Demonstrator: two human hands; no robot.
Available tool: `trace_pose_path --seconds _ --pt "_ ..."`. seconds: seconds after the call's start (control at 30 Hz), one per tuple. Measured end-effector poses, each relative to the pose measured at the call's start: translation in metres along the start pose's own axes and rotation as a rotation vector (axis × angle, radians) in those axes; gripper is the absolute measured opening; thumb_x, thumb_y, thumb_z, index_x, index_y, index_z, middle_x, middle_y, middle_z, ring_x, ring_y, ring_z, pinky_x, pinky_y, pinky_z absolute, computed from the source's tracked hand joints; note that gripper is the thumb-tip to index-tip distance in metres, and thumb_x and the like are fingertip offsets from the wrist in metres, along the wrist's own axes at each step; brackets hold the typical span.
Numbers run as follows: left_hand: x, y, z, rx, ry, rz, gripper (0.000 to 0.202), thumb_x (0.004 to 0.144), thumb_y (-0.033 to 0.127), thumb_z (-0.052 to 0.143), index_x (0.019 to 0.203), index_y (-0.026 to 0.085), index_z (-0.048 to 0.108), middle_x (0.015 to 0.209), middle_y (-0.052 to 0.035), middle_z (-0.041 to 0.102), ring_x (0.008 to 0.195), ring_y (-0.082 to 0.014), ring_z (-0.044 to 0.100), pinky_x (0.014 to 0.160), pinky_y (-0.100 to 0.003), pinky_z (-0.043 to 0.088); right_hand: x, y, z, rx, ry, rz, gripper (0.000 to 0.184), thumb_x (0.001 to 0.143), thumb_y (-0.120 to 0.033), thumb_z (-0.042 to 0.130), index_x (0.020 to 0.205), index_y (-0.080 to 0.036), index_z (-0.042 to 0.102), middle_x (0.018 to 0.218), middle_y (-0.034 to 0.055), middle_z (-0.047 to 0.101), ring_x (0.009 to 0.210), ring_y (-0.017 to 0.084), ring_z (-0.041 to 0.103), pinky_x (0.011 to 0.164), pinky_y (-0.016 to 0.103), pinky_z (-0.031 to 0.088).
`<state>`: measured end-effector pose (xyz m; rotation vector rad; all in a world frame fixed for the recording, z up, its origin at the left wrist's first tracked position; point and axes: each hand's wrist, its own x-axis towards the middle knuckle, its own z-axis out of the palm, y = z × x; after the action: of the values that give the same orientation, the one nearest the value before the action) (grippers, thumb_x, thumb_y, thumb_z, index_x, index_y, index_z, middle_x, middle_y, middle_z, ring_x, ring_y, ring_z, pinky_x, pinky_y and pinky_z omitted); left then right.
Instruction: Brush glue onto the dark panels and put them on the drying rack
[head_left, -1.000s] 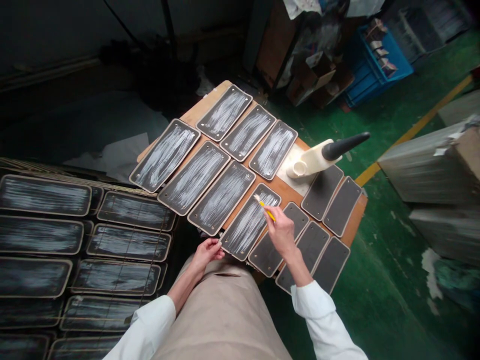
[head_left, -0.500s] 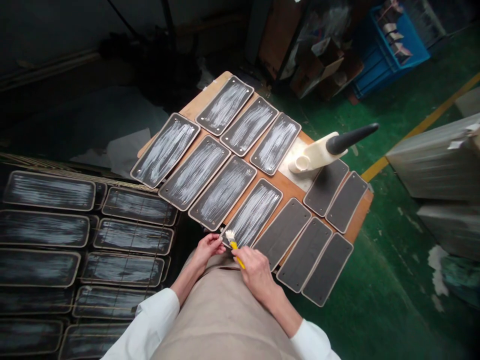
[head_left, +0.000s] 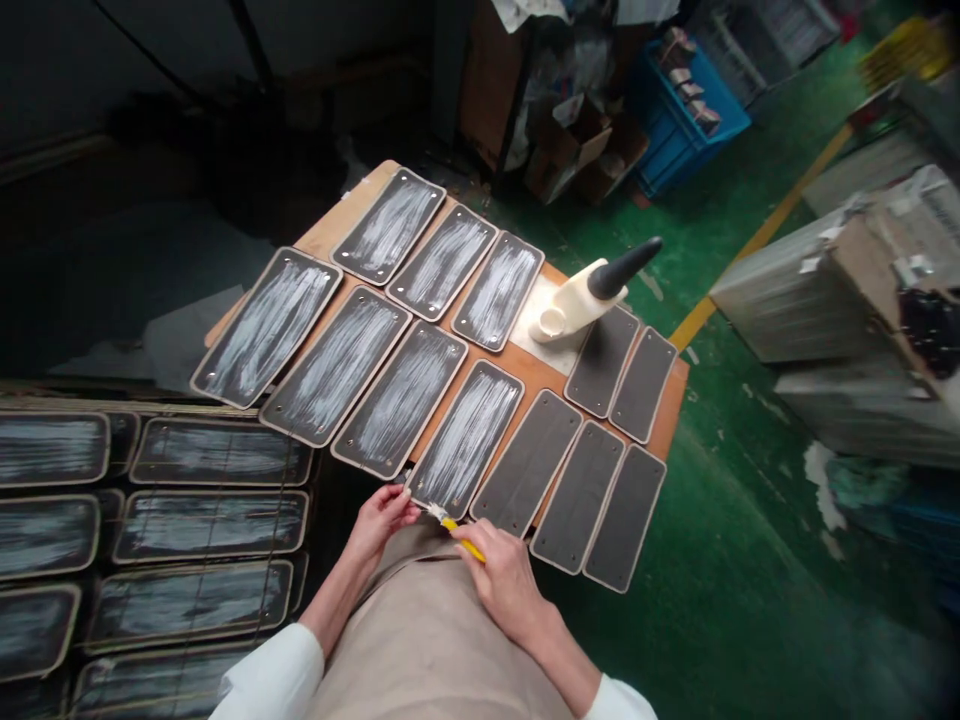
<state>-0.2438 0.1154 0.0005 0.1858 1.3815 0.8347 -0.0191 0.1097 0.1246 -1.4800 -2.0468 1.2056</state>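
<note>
A brush with a yellow handle (head_left: 471, 548) is in the grip of my right hand (head_left: 504, 578). Its pale bristles (head_left: 436, 512) are at the near end of a dark, round-cornered panel (head_left: 469, 435) covered with white streaks. My left hand (head_left: 381, 522) is closed, with thumb and fingertips pinched at that panel's near left corner. To its left lies another white-streaked panel (head_left: 401, 398). A plain dark panel (head_left: 529, 462) lies on its right, beside more plain ones. All these panels rest on a brown board (head_left: 319, 232).
A cream container with a black tapered nozzle (head_left: 574, 305) stands on the board among the panels. Racked streaked panels (head_left: 210, 525) fill the lower left. Beyond the board are a blue crate (head_left: 652, 150) and cardboard boxes (head_left: 568, 143). Grey stacks (head_left: 787, 285) stand right, on green floor.
The camera view has turned, shifting the board and panels leftward. The brush has moved down the panel to its near edge. My left hand stays at the panel's corner.
</note>
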Motion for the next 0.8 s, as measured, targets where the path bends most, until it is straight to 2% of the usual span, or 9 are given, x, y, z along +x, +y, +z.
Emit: trace_pose_path --seconds 0.1,0.2,0.3,0.37,0.5,0.6,0.7,0.8 --pt "-0.004 -0.006 0.000 -0.024 0.001 -0.012 0.043 0.067 0.037 0.082 0.096 0.014 0.060 0.076 -0.0048 0.071 0.066 -0.0141 0.070 0.063 -0.023 0.058 -0.011 0.005 -0.015 0.061 0.163 0.090 0.016 0.099 -0.021 0.048 0.109 -0.024 0.059 0.100 0.0028 0.063 0.090 0.017 0.062 0.079 0.028 0.046" --pt "-0.013 -0.019 0.004 0.000 -0.027 -0.088 0.044 0.068 0.046 0.079 0.093 0.015 0.060 0.082 -0.0061 0.071 0.068 -0.0150 0.070 0.061 -0.024 0.057 -0.018 0.029 -0.044 0.010 0.363 0.144 0.017 0.099 -0.025 0.047 0.110 -0.024 0.060 0.100 0.0036 0.063 0.091 0.018 0.062 0.080 0.029 0.046" --pt "-0.023 -0.038 0.015 0.149 -0.169 -0.197 0.045 0.065 0.045 0.081 0.091 0.014 0.061 0.080 -0.0070 0.071 0.065 -0.0158 0.070 0.060 -0.024 0.056 -0.020 0.063 -0.074 -0.116 0.528 0.174 0.019 0.099 -0.029 0.046 0.111 -0.023 0.061 0.102 0.0050 0.064 0.093 0.020 0.063 0.080 0.030 0.047" --pt "-0.026 -0.050 0.029 0.226 -0.248 -0.232 0.047 0.061 0.042 0.084 0.090 0.012 0.062 0.074 -0.0064 0.070 0.060 -0.0154 0.068 0.057 -0.024 0.056 -0.018 0.083 -0.090 -0.219 0.592 0.170 0.021 0.099 -0.030 0.046 0.111 -0.022 0.061 0.103 0.0055 0.065 0.092 0.021 0.063 0.080 0.031 0.048" --pt "-0.023 -0.068 0.064 0.210 -0.264 -0.264 0.046 0.062 0.042 0.084 0.087 0.011 0.064 0.076 -0.0085 0.071 0.061 -0.0152 0.068 0.056 -0.023 0.056 -0.007 0.115 -0.114 -0.398 0.606 0.138 0.022 0.100 -0.030 0.045 0.112 -0.022 0.061 0.104 0.0056 0.065 0.091 0.020 0.064 0.079 0.030 0.048" --pt "-0.021 -0.078 0.082 0.172 -0.217 -0.271 0.039 0.066 0.040 0.081 0.082 0.009 0.064 0.074 -0.0095 0.070 0.061 -0.0149 0.069 0.054 -0.022 0.057 0.000 0.132 -0.122 -0.474 0.573 0.129 0.021 0.100 -0.028 0.045 0.112 -0.022 0.061 0.103 0.0054 0.065 0.089 0.020 0.064 0.076 0.028 0.047" --pt "-0.022 -0.086 0.090 0.146 -0.125 -0.267 0.034 0.070 0.038 0.080 0.077 0.009 0.063 0.069 -0.0086 0.069 0.056 -0.0132 0.067 0.050 -0.019 0.055 -0.001 0.143 -0.119 -0.496 0.526 0.113 0.021 0.100 -0.026 0.045 0.113 -0.021 0.061 0.103 0.0059 0.065 0.086 0.020 0.064 0.072 0.027 0.046" --pt "-0.028 -0.091 0.096 0.157 -0.074 -0.280 0.032 0.075 0.039 0.075 0.075 0.009 0.063 0.066 -0.0088 0.069 0.053 -0.0119 0.066 0.047 -0.018 0.054 -0.014 0.144 -0.106 -0.486 0.436 0.077 0.021 0.100 -0.024 0.045 0.116 -0.021 0.059 0.103 0.0065 0.064 0.085 0.020 0.063 0.072 0.027 0.045"
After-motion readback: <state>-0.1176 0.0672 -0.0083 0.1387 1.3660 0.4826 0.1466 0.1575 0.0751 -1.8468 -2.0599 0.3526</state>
